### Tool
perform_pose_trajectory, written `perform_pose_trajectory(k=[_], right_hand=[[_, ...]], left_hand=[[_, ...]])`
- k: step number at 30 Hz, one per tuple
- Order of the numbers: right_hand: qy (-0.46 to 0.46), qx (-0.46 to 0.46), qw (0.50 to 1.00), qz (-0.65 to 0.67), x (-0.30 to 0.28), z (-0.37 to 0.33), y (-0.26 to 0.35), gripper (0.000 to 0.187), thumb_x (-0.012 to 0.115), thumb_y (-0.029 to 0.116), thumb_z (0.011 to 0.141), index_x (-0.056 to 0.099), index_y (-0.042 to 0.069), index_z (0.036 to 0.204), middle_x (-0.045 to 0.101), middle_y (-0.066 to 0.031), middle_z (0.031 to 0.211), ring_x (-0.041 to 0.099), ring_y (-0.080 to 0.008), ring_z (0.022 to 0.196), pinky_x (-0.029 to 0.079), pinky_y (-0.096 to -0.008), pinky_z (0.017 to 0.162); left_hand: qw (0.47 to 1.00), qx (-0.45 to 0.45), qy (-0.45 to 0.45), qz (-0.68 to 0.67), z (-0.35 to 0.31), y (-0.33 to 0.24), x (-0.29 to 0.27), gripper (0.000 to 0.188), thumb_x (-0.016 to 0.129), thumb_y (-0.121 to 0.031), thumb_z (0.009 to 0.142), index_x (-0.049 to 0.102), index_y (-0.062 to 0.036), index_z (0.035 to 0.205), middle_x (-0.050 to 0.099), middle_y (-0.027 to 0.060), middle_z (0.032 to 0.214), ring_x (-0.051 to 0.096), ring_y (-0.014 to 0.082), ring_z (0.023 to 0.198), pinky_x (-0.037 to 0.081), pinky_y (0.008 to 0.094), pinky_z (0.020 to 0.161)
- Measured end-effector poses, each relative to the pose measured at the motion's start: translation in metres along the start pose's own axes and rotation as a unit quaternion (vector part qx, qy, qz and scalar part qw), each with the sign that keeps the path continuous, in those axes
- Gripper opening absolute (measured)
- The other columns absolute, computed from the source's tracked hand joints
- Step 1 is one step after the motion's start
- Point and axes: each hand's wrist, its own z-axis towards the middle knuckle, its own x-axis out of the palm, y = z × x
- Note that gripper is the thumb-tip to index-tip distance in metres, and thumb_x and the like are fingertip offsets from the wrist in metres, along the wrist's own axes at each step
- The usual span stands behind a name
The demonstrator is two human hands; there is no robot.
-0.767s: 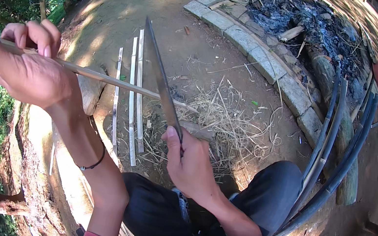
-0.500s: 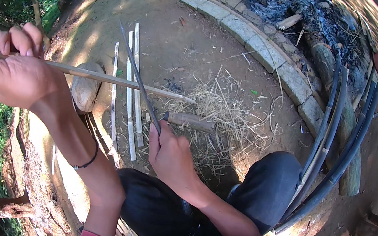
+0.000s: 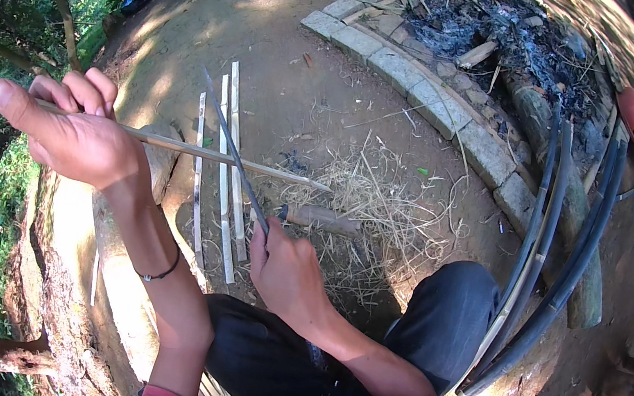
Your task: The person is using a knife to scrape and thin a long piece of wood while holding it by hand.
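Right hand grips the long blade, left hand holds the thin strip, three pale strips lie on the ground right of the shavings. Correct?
One error: the three pale strips lie left of the shavings, per the head view. The right hand does grip the long blade, and the left hand the thin strip.

Left fingers (image 3: pixel 90 92) around pale strip (image 3: pixel 184 147), right fingers (image 3: pixel 300 253) around apparently a knife (image 3: pixel 244 178)
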Motion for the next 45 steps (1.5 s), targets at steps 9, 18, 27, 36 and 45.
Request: perform_pose_trajectory(k=[9,18,27,36,45], right_hand=[[-0.004,0.028,1.000,0.000,0.003,0.003,-0.006,0.025,0.054,0.012,0.099,0.061,-0.010,0.089,0.058,-0.0269,0.057,0.062,-0.0449,0.054,0.046,-0.0501,0.050],[0.002,-0.018,1.000,-0.014,0.010,0.019,0.026,0.027,0.054,0.013,0.099,0.063,-0.009,0.086,0.059,-0.0286,0.059,0.063,-0.0472,0.058,0.048,-0.0526,0.053],[0.001,0.014,0.999,-0.051,0.015,0.033,0.000,0.026,0.055,0.013,0.098,0.063,-0.009,0.088,0.059,-0.0301,0.063,0.063,-0.0484,0.063,0.046,-0.0543,0.055],[-0.058,0.056,0.990,-0.117,0.036,0.030,-0.124,0.032,0.056,0.014,0.098,0.064,-0.009,0.077,0.060,-0.0300,0.064,0.064,-0.0467,0.064,0.048,-0.0500,0.054],[-0.078,0.057,0.993,-0.071,0.054,0.039,-0.094,0.032,0.055,0.015,0.098,0.062,-0.008,0.078,0.060,-0.0266,0.062,0.063,-0.0441,0.060,0.046,-0.0492,0.052]], left_hand=[[0.996,-0.060,-0.023,-0.056,0.002,0.005,-0.006,0.053,0.047,-0.047,0.105,0.032,-0.0130,0.067,0.024,-0.0020,0.058,0.026,0.0074,0.040,0.025,0.0263,0.038],[0.990,-0.103,-0.054,-0.079,0.018,0.019,0.004,0.057,0.049,-0.041,0.106,0.033,-0.0125,0.059,0.030,-0.0023,0.046,0.028,0.0064,0.039,0.023,0.0252,0.038],[0.989,-0.123,-0.028,-0.083,0.027,0.034,0.007,0.056,0.047,-0.039,0.107,0.034,-0.0111,0.060,0.030,-0.0017,0.048,0.028,0.0076,0.040,0.023,0.0266,0.040],[0.980,-0.125,-0.023,-0.156,0.023,0.044,0.023,0.054,0.052,-0.034,0.105,0.042,-0.0111,0.057,0.038,-0.0022,0.044,0.033,0.0055,0.038,0.025,0.0255,0.039],[0.980,-0.112,-0.006,-0.164,0.030,0.053,0.035,0.058,0.062,-0.046,0.098,0.035,-0.0107,0.061,0.027,-0.0010,0.052,0.027,0.0095,0.042,0.023,0.0292,0.043]])
